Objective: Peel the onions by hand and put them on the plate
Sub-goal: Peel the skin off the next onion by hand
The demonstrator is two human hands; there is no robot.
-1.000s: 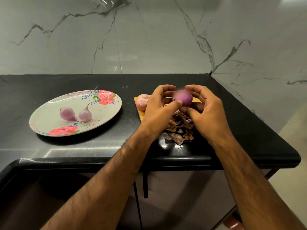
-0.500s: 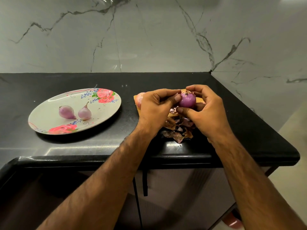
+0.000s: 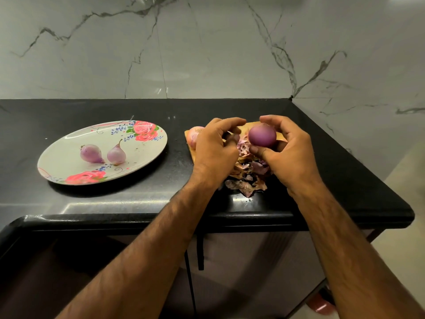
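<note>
right hand (image 3: 292, 153) clamped on onion (image 3: 262, 136), looks fully peeled. left hand (image 3: 213, 150) curled just beside it, cannot tell if holding peel. next: carry onion to plate (image 3: 64, 157), well left of left hand.

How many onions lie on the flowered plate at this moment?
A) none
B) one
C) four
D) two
D: a pale onion and a second onion lie side by side on the plate, while the purple onion is in the grip of the right hand, away from the plate.
</note>
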